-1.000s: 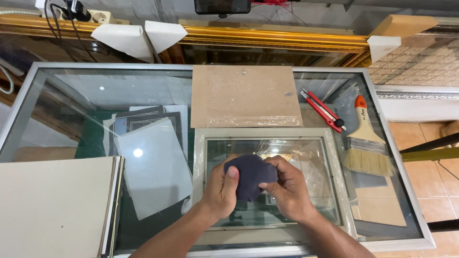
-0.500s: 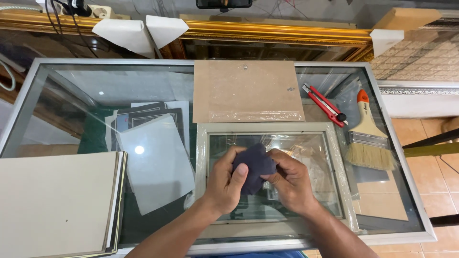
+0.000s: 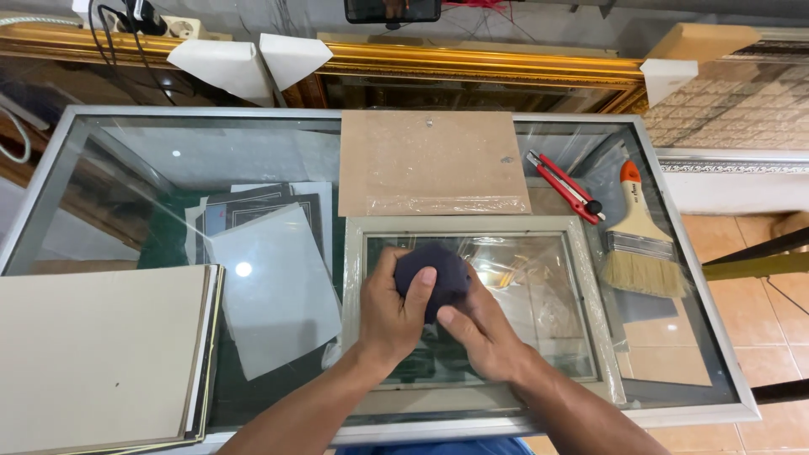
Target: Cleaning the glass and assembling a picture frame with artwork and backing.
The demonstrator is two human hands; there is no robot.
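Fingers [image 3: 425, 278] shifted dark cloth [image 3: 438, 274] left on glass [image 3: 539, 295].

both hands [image 3: 438, 324] hide much of the dark cloth [image 3: 440, 274] and the frame's glass beneath.

A glass-topped desk [image 3: 152, 160] carries a brown board [image 3: 430, 164] at the back. Right of it lies a red cutter [image 3: 563, 185], and nearby a wide paintbrush [image 3: 639, 240] with an orange-tipped handle. At the left edge sits a stack of grey cardboard [image 3: 97, 354], with a pale sheet [image 3: 274, 286] beside it.
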